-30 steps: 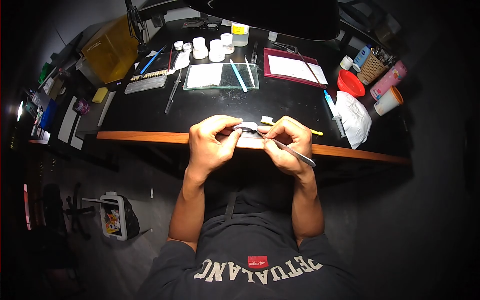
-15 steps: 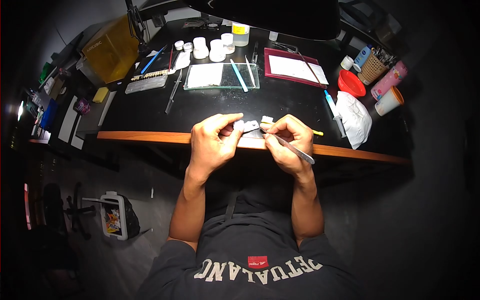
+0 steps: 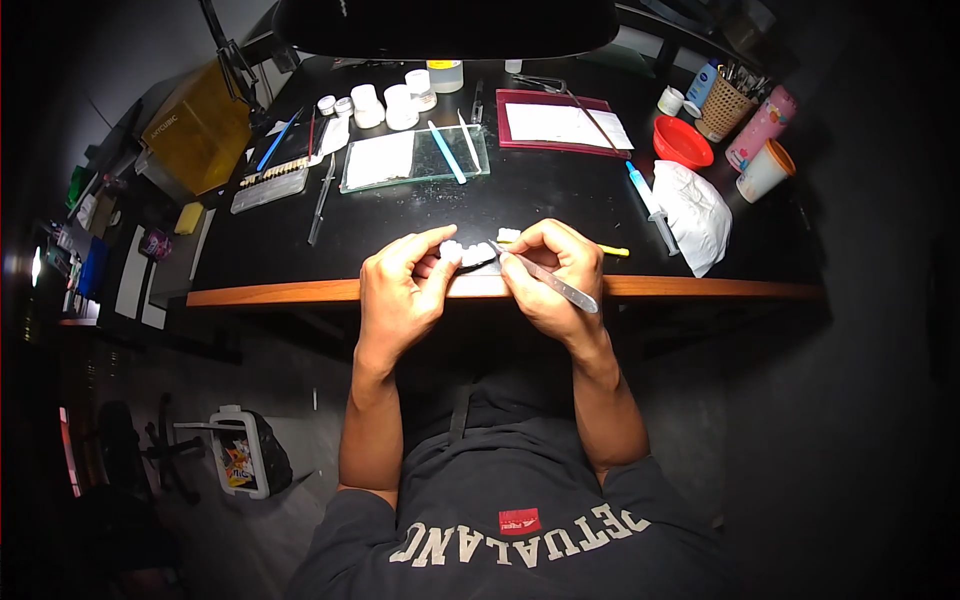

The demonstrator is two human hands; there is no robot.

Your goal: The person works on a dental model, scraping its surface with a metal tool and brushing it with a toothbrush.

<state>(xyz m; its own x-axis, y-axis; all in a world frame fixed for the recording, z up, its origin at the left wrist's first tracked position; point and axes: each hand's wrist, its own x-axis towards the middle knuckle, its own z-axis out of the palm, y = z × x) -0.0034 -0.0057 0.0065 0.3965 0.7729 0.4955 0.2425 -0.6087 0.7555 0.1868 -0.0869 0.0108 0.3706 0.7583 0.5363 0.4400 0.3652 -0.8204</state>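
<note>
Between the thumb and fingers of my left hand is a small white dental model, held just above the desk's front edge. My right hand grips a slim metal scalpel like a pen, its flat handle slanting down to the right. The scalpel's tip is at the right end of the model; whether it touches cannot be made out. Behind my right fingers lies a yellow toothbrush, its white bristles showing to the left and its middle hidden by the hand.
A glass slab with paper and a blue-handled tool lies beyond my hands, near white jars. Farther right are a maroon pad, red bowl, syringe and white tissue. A dark lamp hood hangs overhead.
The view has shifted, so the desk and both hands appear farther left. The scalpel's tip stays by the model's right end, and both grips are kept.
</note>
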